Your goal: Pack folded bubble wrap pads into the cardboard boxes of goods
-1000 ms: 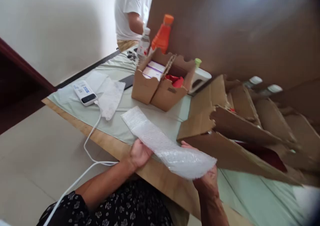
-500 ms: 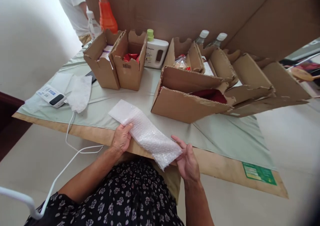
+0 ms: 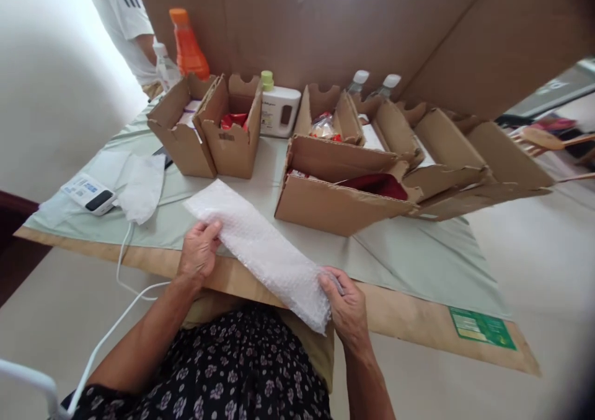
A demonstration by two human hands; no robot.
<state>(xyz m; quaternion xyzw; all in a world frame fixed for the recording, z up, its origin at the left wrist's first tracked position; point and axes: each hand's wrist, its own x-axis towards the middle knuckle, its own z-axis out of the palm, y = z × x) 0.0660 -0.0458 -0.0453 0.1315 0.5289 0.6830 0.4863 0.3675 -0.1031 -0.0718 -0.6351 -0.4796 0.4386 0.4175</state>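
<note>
A long piece of bubble wrap (image 3: 269, 249) stretches between my two hands over the table's front edge, slanting down toward the right. My left hand (image 3: 199, 249) is closed on its lower left side, thumb on top. At the other end my right hand (image 3: 343, 299) pinches the right edge, with the thumb over the wrap and the fingers partly hidden behind it. Left of my hands, a white device with a dark screen (image 3: 88, 194) lies beside a white bubble-wrap pouch (image 3: 142, 188), near a white cable (image 3: 123, 259).
Cardboard bins (image 3: 344, 206) holding red items and packets stand along the back and right. Behind them are an orange bottle (image 3: 189, 51), a white jug (image 3: 280, 110) and clear bottles. A person in a white shirt (image 3: 123, 30) stands at the back left, beyond the table (image 3: 395, 256).
My left hand has moved left, and the bubble wrap is now pulled flatter and wider. My right hand's fingers have closed on its end, thumb on top. The view has shifted slightly.
</note>
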